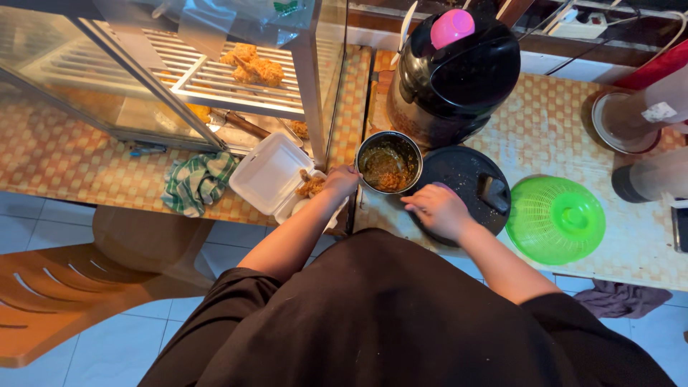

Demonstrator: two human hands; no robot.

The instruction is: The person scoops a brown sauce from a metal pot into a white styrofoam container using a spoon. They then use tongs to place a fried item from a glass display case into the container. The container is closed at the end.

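**Hands at the sauce pot and the lid**

Left hand (340, 179) rests curled between the open foam box (269, 172) and steel pot (388, 162), grip unclear; right hand (437, 209) lies fingers-down on the black lid (466, 179) set flat on the worktop (545, 122), baring the sauce.

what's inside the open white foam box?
The white foam box holds a piece of fried food near its hinge. The left hand and forearm cover the rest of the tray.

Left hand (341, 179) grips metal bowl (388, 163); right hand (438, 209) rests on black lid (466, 183).
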